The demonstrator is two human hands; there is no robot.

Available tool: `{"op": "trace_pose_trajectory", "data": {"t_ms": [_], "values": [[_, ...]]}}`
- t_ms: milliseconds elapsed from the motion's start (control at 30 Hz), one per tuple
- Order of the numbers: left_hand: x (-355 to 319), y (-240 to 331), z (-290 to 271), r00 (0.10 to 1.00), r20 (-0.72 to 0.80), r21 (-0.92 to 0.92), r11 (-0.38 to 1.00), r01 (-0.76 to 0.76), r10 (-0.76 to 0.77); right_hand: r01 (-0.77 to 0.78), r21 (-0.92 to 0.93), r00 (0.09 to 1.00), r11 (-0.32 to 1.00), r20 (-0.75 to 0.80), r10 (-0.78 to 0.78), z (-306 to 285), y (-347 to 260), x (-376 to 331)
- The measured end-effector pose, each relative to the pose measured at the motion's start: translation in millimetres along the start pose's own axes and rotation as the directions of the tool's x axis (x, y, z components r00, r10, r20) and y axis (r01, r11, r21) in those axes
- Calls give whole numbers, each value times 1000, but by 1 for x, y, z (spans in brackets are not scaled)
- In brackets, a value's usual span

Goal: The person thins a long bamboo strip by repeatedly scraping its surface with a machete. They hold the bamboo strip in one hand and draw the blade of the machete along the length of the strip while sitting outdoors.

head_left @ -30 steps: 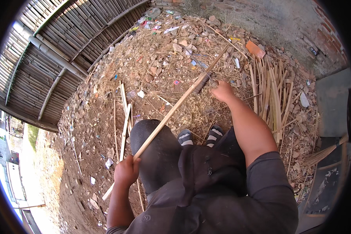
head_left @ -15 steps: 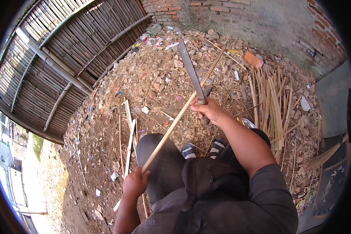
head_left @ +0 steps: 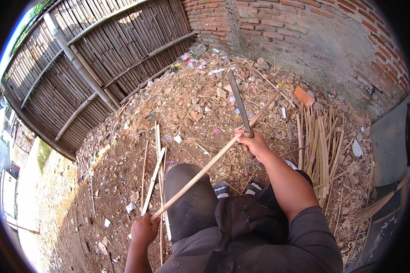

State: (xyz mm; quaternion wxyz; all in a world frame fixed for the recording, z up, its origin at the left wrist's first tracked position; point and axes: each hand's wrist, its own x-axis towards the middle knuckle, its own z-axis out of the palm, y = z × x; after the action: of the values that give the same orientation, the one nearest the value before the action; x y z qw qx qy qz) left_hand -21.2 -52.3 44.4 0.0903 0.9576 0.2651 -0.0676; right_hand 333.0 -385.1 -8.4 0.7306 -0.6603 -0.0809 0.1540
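Note:
My left hand [head_left: 144, 229] is closed round the near end of a long pale bamboo strip [head_left: 199, 175], which slants up to the right across my left knee. My right hand [head_left: 254, 144] grips the handle of a machete [head_left: 239, 98]. Its dark blade points up and away, crossing over the strip just beyond my fingers. The right thumb and fingertips lie against the strip there. Past the blade, the strip's far part looks darker and reaches over the littered ground.
To my right lies a pile of split bamboo strips [head_left: 321, 152]. A few more strips [head_left: 154, 179] lie by my left knee. An orange brick piece [head_left: 304, 97] sits near the pile. A bamboo fence [head_left: 118, 50] and a brick wall [head_left: 278, 38] stand beyond rubble and litter.
My left hand has moved down and left with the strip's near end. The right hand and machete appear lower and slightly right, while the whole view has also shifted.

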Motion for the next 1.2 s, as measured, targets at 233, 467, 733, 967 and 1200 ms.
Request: {"op": "trace_pose_trajectory", "data": {"t_ms": [233, 467, 733, 967, 1200], "values": [[4, 3, 28, 979, -135, -46, 986, -159, 152, 216, -610, 894, 763, -191, -406, -9, -1, 6], [17, 30, 27, 983, -74, -240, 954, -180, 167, 272, -808, 947, 523, 130, -293, 23, -17, -29], [22, 32, 28, 985, -3, -130, 976, -174, 175, 423, -861, 900, 281, 363, -244, 18, -1, -15], [36, 11, 32, 944, -12, -313, 896, -316, 329, 475, -851, 879, 224, 473, -68, 45, -7, -24], [42, 16, 32, 952, 23, -193, 936, -295, 304, 74, -860, 997, 506, 50, -61, -17, 22, 18]]}}
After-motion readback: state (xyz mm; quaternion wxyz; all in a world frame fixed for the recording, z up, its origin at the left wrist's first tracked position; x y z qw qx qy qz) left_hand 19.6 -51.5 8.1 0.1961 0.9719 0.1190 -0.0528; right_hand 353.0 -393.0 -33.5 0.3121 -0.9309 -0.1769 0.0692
